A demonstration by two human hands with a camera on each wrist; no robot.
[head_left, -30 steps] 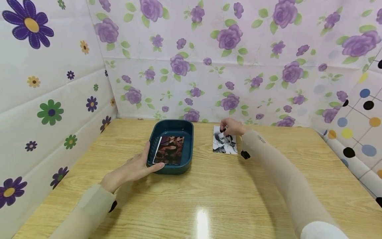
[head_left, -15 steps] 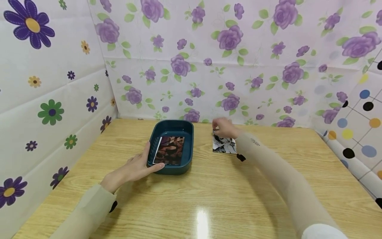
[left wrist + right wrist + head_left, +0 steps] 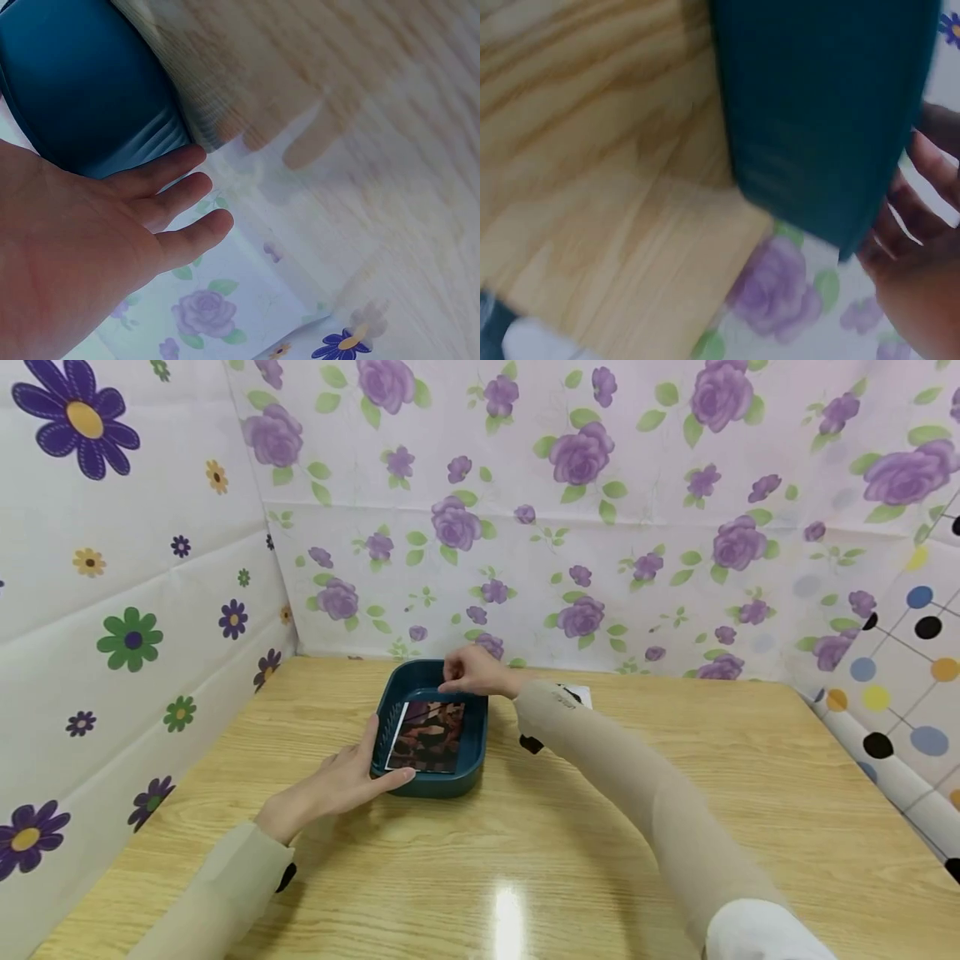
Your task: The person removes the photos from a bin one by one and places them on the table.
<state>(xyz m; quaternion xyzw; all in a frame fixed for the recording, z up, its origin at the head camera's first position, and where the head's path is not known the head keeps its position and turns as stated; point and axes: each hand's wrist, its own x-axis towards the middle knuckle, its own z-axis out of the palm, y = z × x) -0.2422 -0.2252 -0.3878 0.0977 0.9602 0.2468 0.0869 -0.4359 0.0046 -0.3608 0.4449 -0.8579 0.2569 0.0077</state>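
Note:
A dark teal tray sits on the table, with a colour photo in dark reddish tones lying inside. My left hand rests at the tray's near left corner. Its fingers are straight along the side, and the thumb touches the front rim. Over the far right rim hangs my right hand, with bent fingers. Nothing shows clearly between them, and the right wrist view is blurred. A black-and-white photo lies on the table farther right, mostly hidden by the right sleeve.
The wood-grain table extends around the tray. A wall covering with purple flowers stands right behind it. Another flowered sheet borders the left, and a dotted one the right.
My right hand has moved left from above the black-and-white photo to the tray's far right rim. Its sleeve now covers most of that photo. My left hand and the tray stay in place.

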